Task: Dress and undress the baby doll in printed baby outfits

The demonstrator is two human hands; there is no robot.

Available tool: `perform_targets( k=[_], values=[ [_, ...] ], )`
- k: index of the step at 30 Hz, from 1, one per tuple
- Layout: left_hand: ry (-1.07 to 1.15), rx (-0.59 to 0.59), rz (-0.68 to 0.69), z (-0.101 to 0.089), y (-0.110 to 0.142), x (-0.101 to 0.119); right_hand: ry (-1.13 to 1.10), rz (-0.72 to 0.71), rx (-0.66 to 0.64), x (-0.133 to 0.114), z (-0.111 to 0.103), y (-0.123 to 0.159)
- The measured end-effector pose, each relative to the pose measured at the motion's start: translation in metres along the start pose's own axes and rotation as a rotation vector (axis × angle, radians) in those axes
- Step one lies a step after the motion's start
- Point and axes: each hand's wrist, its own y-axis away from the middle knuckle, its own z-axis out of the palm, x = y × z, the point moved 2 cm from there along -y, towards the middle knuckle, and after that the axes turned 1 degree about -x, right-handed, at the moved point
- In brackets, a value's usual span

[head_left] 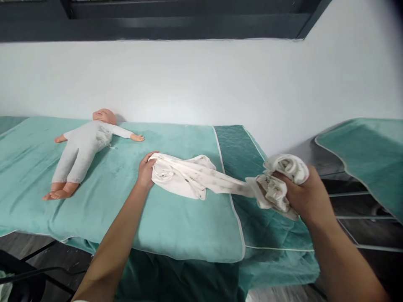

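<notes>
A white baby garment (pixel 189 176) with a faint small print is stretched sideways over the bed. At its left end my left hand (pixel 146 170) is closed on the edge, the thumb on top. My right hand (pixel 310 195) grips a bunched, partly rolled wad of white printed cloth (pixel 286 165) at the right. A narrow sleeve or leg runs from the garment to this wad; whether they are one piece I cannot tell. To the left, a baby doll (pixel 86 140) in a white suit lies on its back, apart from both hands.
A light green padded cover (pixel 195 235) with white piping lies over a darker green sheet (pixel 233 144) on the bed. Behind it rises a white wall (pixel 189 84) beneath a dark frame. Another green-covered surface (pixel 374 151) and metal bars (pixel 365 217) stand at right.
</notes>
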Motion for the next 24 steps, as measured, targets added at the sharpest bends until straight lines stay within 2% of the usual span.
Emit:
perform_targets(
  k=[3, 7, 10, 13, 16, 18, 21, 22, 24],
  values=[
    [0.111, 0.057, 0.015, -0.005, -0.008, 0.001, 0.438, 0.047, -0.157, 0.025, 0.007, 0.01],
    [0.296, 0.101, -0.079, -0.012, -0.017, 0.003, 0.748, -0.047, -0.422, 0.043, 0.034, 0.024],
    [0.349, 0.111, -0.119, -0.013, -0.018, 0.004, 0.883, -0.133, -0.413, 0.042, 0.041, 0.032],
    [0.208, 0.104, -0.032, -0.011, -0.012, 0.002, 0.923, -0.236, -0.336, 0.027, 0.044, 0.035],
    [-0.052, 0.062, 0.031, -0.003, -0.001, 0.005, 0.748, -0.384, -0.304, -0.005, 0.06, 0.036],
    [-0.188, -0.003, 0.006, 0.006, 0.01, 0.016, 0.465, -0.475, -0.381, -0.039, 0.078, 0.038],
    [-0.393, -0.176, 0.004, 0.026, 0.026, 0.052, -0.02, -0.505, -0.541, -0.105, 0.092, 0.047],
    [-0.469, -0.234, 0.049, 0.033, 0.03, 0.067, -0.184, -0.495, -0.584, -0.129, 0.089, 0.053],
    [-0.528, -0.261, 0.17, 0.042, 0.035, 0.098, -0.477, -0.369, -0.706, -0.171, 0.074, 0.069]
  ],
)
